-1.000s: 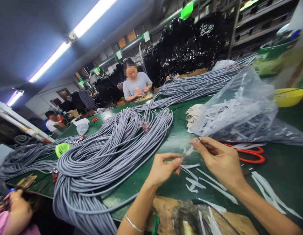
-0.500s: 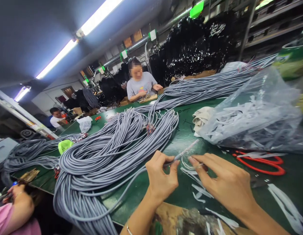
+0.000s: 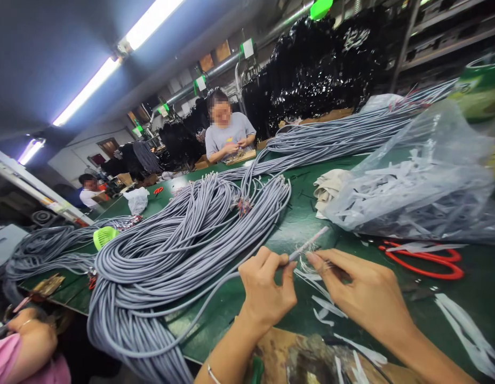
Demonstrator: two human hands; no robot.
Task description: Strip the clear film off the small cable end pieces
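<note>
A grey cable [image 3: 300, 250] is pinched near its stripped end between the thumb and fingers of my left hand [image 3: 267, 282]. Its pale inner core points up and to the right, with fine loose strands fraying out below it. My right hand [image 3: 363, 290] is closed at thumb and fingertips on some of these thin wire strands [image 3: 307, 260], just right of the cable. White strips [image 3: 327, 306] lie on the green table [image 3: 207, 314] beneath my hands. Left of my hands is a big coil of grey cables [image 3: 163, 256].
Red-handled scissors [image 3: 427, 261] lie to the right, below a clear bag of white scraps [image 3: 415, 197]. A folded cloth [image 3: 329, 186] is beside the bag. Across the table sits a co-worker [image 3: 229, 133]; another person's arm [image 3: 31, 336] is at lower left. A worn board [image 3: 275, 352] lies nearest me.
The cable and both hands have shifted only slightly, and the camera view has moved a little. Across the table, the co-worker's two hands have come closer together.
</note>
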